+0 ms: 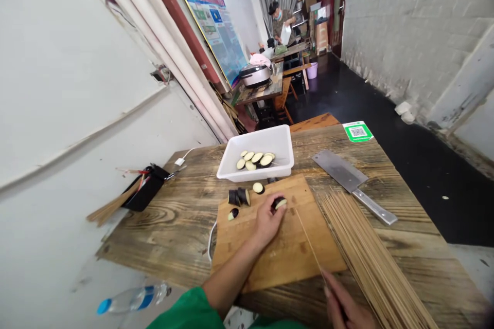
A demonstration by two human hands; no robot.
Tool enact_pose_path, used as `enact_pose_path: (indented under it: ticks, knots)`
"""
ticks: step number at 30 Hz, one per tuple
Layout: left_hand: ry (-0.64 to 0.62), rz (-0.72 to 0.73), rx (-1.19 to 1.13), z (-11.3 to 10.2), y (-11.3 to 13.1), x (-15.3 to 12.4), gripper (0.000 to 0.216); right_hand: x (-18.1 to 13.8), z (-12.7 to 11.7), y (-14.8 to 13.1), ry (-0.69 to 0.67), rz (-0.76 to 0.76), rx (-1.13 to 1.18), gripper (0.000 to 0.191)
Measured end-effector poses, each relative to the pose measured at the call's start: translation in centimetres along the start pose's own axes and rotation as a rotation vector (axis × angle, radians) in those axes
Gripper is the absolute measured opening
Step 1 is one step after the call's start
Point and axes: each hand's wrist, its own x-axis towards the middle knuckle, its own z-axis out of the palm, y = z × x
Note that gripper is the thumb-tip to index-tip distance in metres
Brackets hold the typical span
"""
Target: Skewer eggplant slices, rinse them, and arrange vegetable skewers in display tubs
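Observation:
My left hand (269, 220) grips a thick slice of eggplant (280, 202), dark skin outside and pale flesh showing, over the wooden cutting board (270, 262). Between the fingers of my right hand (343, 300), at the lower right, is a thin bamboo skewer (309, 240). Its tip points up the board toward the slice and looks apart from it. More eggplant pieces (239, 197) lie on the board's upper left. Behind the board a white plastic tray (254, 177) holds several eggplant slices (258, 158).
A cleaver (341, 170) lies right of the board, beside a long bundle of bamboo skewers (374, 252). A black holder (143, 187) with sticks is at the table's left edge. A QR card (358, 132) lies at the far corner. Another person (284, 23) works at a back table.

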Motion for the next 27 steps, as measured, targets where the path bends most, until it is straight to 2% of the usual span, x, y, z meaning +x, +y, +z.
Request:
enact_pose_path:
  ticks: [3,5,7,10,13,16,21,23,27]
  knots:
    - [-0.012,-0.227,-0.448,-0.6,-0.2,-0.9,0.044,0.4,-0.2,-0.1,0.009,-0.173,-0.074,0.037]
    - [-0.075,-0.378,-0.7,-1.2,0.0,-1.1,0.042,0.2,0.0,-0.6,0.043,-0.213,-0.109,0.038]
    - [-0.145,-0.492,-0.833,-2.0,0.2,-1.3,0.033,-0.4,0.7,-1.6,0.032,-0.214,-0.128,0.037]
    - [-0.175,-0.555,-0.885,-3.4,0.4,-1.9,0.021,-1.8,2.3,-3.2,-0.009,-0.145,-0.133,0.036]
    - [-0.19,-0.569,-0.883,-4.6,0.5,-2.6,0.011,-3.2,4.0,-4.5,0.031,-0.079,-0.122,0.037]
    - [-0.223,-0.622,-0.905,-5.2,0.6,-3.0,0.014,-4.3,5.5,-5.3,0.077,-0.047,-0.105,0.039]
    - [-0.236,-0.844,-0.989,-5.0,0.2,-2.1,0.021,-5.0,7.9,-6.1,0.122,0.014,-0.068,0.039]
    - [-0.249,-0.844,-1.023,-4.8,-0.2,-1.8,0.022,-5.0,8.6,-6.3,0.156,0.021,-0.076,0.039]
    - [-0.301,-0.743,-1.067,-4.7,-1.4,-2.0,0.011,-5.1,9.1,-6.7,0.195,0.024,-0.123,0.039]
